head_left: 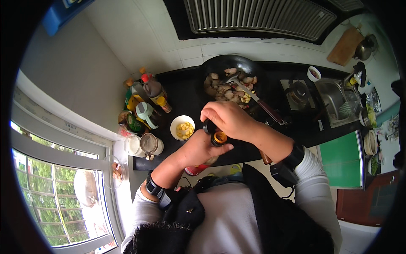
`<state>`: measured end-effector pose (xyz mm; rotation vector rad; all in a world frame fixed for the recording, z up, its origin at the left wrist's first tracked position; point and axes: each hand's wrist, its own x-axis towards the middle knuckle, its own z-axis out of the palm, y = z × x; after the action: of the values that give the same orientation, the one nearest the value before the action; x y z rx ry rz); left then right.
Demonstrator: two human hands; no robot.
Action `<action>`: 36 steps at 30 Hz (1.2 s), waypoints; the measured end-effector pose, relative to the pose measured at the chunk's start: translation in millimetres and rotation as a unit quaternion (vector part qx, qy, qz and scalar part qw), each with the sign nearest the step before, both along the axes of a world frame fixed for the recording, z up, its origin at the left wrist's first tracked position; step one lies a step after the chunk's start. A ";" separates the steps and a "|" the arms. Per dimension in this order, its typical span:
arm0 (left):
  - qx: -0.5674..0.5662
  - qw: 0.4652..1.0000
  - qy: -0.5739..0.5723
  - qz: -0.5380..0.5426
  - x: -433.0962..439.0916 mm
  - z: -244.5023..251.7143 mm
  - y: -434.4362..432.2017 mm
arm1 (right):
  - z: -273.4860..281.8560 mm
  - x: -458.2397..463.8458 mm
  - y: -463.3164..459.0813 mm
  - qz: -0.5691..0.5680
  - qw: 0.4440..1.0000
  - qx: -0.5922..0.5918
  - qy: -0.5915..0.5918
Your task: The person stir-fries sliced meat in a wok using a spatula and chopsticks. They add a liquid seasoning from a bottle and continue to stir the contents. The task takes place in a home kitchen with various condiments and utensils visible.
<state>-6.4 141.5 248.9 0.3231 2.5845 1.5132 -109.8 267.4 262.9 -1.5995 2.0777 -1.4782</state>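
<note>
My left hand (pixel 198 147) grips a bottle (pixel 197 169) with a red label by its neck; its orange-rimmed mouth points up. Right above that mouth, my right hand (pixel 226 120) holds a black cap (pixel 209 126) off to the left of the opening. Beyond my hands sits a black wok (pixel 219 62) with pieces of meat (pixel 229 94) and garlic cloves. A metal spatula with a dark red handle (pixel 268 110) lies across the wok's right side. To the left of my hands is a white bowl (pixel 173 130) holding peeled garlic cloves (pixel 185 129).
Sauce bottles (pixel 154 89), a shaker with a yellow cap (pixel 164 104), a pale green pitcher (pixel 145 111) and lidded jars (pixel 151 144) crowd the counter's left end. At right are a burner (pixel 298 92), a small white bowl (pixel 314 73) and a steel sink (pixel 328 95).
</note>
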 end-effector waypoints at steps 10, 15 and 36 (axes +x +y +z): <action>-0.059 0.982 -0.003 0.178 -37.6 -23.0 -38.8 | -94.8 -65.0 115.4 -0.292 0.778 0.528 0.177; -0.172 0.963 0.029 0.206 -70.4 -18.1 -48.9 | -128.5 -72.9 105.8 -0.307 0.825 0.442 0.172; -0.338 0.919 -0.140 0.150 -171.4 -24.4 -64.3 | -24.6 14.7 120.5 -0.045 0.620 -0.086 -0.779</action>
<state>-177.7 77.2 224.5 -0.3514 2.7819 0.5644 -95.1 388.0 238.3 0.1874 0.8604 -1.8760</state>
